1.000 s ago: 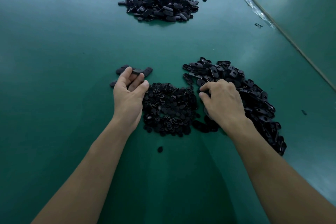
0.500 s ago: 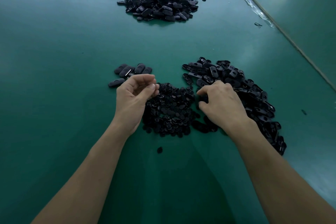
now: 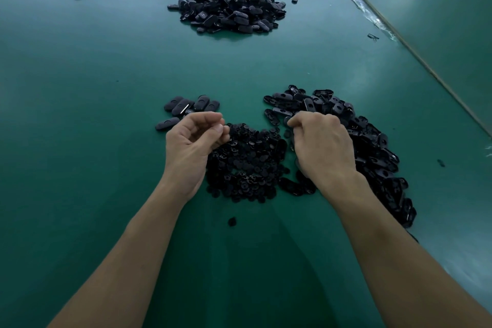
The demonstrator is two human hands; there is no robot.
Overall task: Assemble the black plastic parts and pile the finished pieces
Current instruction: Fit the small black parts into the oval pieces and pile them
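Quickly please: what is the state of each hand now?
Left hand: curled, nothing visible in it; cannot tell.
Right hand: curled into oblong parts pile; cannot tell.

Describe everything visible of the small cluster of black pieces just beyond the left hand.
The cluster holds several flat, oval, matt black plastic pieces, some showing a small notch. They lie flat on the green table, mostly side by side, one slightly apart. The left hand hovers beside them; contact unclear.

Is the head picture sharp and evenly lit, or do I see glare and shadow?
Head view: mostly sharp; a dark shadow lies on the green table at the bottom; the clear tape at the table seam glints; the middle pile of black parts merges into one dark mass.
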